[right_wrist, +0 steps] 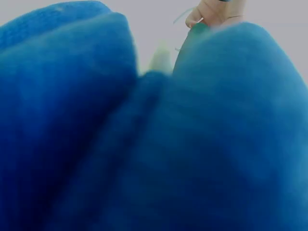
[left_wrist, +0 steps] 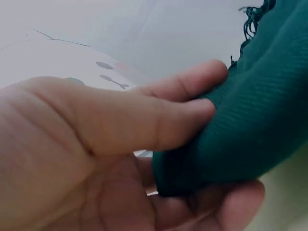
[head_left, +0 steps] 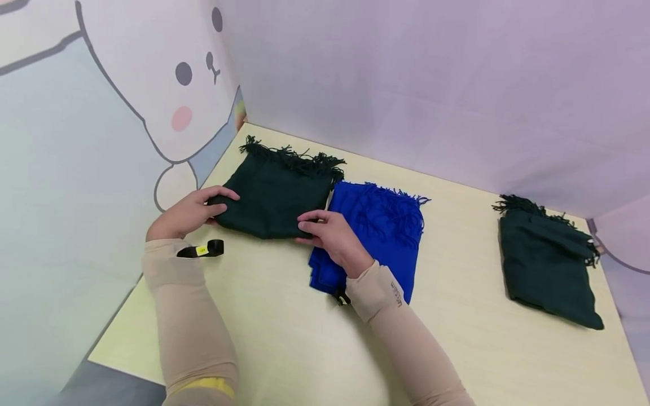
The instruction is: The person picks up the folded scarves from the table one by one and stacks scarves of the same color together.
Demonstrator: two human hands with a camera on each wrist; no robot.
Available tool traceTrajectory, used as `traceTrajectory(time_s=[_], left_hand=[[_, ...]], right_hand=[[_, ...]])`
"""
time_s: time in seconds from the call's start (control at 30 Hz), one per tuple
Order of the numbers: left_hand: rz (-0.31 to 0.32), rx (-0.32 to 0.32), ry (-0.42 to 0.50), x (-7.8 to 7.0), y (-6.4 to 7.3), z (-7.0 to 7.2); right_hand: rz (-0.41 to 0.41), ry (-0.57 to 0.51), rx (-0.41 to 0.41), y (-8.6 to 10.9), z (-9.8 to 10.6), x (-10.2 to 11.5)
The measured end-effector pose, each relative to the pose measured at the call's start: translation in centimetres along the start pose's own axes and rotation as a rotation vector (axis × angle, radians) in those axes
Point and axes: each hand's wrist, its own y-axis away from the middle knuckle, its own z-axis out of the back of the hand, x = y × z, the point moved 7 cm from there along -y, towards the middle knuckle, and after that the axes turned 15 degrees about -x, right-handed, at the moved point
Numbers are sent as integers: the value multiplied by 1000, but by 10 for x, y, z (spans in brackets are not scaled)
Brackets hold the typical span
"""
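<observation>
A folded dark green scarf (head_left: 274, 194) with a fringe along its far edge lies at the table's back left. My left hand (head_left: 185, 215) holds its left front corner. In the left wrist view, the thumb (left_wrist: 159, 122) lies on top of the green cloth (left_wrist: 250, 120) and other fingers are beneath it. At the right front corner, my right hand (head_left: 332, 237) pinches the same scarf, its forearm over a folded blue scarf (head_left: 355, 211). Blurred blue cloth (right_wrist: 216, 134) fills most of the right wrist view; part of a hand (right_wrist: 219, 12) shows at the top.
A second folded green scarf (head_left: 548, 262) with fringe lies at the table's right. Beneath both forearms is the pale table (head_left: 284, 327). A cartoon-printed wall (head_left: 117, 169) stands at the left, and a plain pale wall (head_left: 431, 84) runs along the back.
</observation>
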Motion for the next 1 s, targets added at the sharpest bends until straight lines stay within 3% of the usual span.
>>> traceTrajectory(time_s=[0.47,1.0], left_hand=[[12,49,-87,-6,10,6],[-17,57,-180,-5,14,7]], right_hand=[[5,28,31,12,-5,-4],[13,48,61,19,-5,-8]])
